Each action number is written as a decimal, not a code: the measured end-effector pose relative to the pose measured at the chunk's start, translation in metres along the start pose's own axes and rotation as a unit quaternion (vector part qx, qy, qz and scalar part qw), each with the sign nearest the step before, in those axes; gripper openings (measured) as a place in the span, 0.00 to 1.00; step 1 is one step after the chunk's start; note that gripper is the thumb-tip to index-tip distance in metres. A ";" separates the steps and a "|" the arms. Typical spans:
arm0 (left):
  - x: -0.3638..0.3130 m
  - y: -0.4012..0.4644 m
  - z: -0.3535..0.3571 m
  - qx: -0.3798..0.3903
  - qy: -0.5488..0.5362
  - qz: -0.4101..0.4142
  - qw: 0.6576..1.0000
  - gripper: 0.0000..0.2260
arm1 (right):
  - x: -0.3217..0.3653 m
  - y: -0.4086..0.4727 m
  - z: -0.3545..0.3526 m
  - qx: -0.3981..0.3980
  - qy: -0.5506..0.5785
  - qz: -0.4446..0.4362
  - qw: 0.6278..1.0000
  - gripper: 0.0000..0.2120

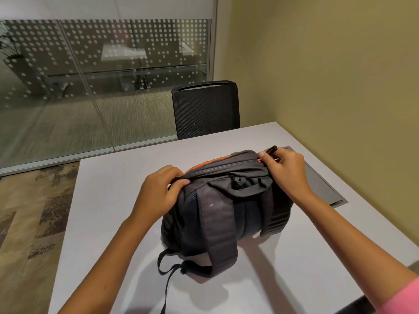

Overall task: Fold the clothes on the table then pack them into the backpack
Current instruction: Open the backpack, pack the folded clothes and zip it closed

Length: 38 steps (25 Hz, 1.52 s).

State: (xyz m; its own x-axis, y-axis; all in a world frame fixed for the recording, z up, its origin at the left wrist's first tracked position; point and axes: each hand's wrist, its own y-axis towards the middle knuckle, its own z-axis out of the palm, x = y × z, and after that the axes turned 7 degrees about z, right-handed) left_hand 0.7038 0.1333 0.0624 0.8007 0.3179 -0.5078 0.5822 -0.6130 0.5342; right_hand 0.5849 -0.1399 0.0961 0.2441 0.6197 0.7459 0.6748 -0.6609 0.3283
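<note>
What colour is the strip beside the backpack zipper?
Orange, on the dark grey backpack; the head view shows it.

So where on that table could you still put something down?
Bare table lies left of the backpack, behind it toward the chair, and at the near edge. It is crowded on the right, where the right hand and grey panel sit.

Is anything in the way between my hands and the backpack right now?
Nothing visible. The left hand already grips the backpack at its top left corner, and the right hand pinches the zipper pull at its top right.
</note>
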 end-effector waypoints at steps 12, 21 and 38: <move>-0.003 0.042 -0.065 0.114 -0.031 -0.100 0.988 0.15 | 0.051 -0.042 0.034 0.075 0.136 0.032 0.987 0.09; -0.052 0.051 0.007 0.135 0.081 0.067 0.985 0.09 | 0.063 -0.034 0.021 0.142 0.180 0.062 0.971 0.07; -0.023 0.032 -0.010 0.021 0.081 0.082 0.993 0.09 | 0.000 -0.038 0.023 0.166 0.076 0.112 0.977 0.06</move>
State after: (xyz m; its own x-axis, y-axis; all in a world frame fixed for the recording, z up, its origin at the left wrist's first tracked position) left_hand 0.7056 0.1130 0.0980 0.8987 0.3215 -0.2983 0.4379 -0.6950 0.5703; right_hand 0.5747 -0.1049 0.0704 0.3228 0.3881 0.8632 0.8109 -0.5837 -0.0408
